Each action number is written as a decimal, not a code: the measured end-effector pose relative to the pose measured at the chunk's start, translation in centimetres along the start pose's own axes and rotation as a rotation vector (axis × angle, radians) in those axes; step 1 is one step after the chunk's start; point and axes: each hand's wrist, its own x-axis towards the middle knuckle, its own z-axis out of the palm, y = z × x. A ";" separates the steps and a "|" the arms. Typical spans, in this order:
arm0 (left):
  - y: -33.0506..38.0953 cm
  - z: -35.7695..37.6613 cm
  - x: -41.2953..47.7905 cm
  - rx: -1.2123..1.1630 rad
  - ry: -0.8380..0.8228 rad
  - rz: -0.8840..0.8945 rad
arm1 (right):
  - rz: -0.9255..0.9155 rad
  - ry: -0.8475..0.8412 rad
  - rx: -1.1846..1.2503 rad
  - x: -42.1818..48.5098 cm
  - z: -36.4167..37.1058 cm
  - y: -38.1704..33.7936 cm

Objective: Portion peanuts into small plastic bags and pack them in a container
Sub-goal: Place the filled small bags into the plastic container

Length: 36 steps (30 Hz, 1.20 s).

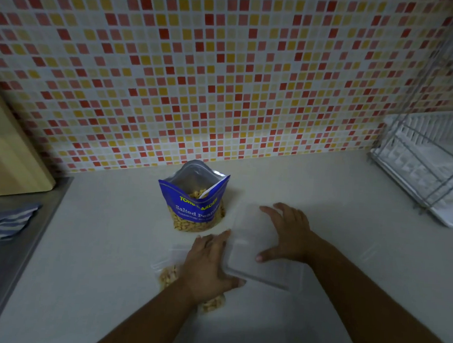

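Note:
A blue bag of salted peanuts [195,204] stands open on the counter, a white scoop showing inside its mouth. In front of it sits a clear plastic container with its lid [252,249] on top. My right hand [286,234] lies spread flat on the lid. My left hand [209,263] grips the lid's left edge, thumb at the near corner. Small clear bags holding peanuts [168,275] lie on the counter under and beside my left wrist, partly hidden by it.
A white dish rack [429,168] with a wire frame stands at the back right. A wooden board [6,155] leans at the left wall, above a striped cloth [2,224] on a steel surface. The tiled wall runs behind the counter [110,230].

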 end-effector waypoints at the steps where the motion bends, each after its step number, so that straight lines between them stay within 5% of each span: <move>1: 0.0 0.0 -0.1 -0.010 0.010 0.019 | 0.029 0.024 0.015 0.5 -0.5 0.3; 13: -1.5 1.2 0.3 0.075 0.208 0.232 | 0.173 0.035 -0.067 7.9 0.9 1.2; 24: -1.7 1.1 0.3 0.091 0.183 0.238 | 0.117 -0.069 -0.130 8.9 2.7 1.2; 36: -1.4 0.9 -0.2 0.123 0.171 0.254 | 0.125 0.115 -0.088 6.8 0.1 -1.0</move>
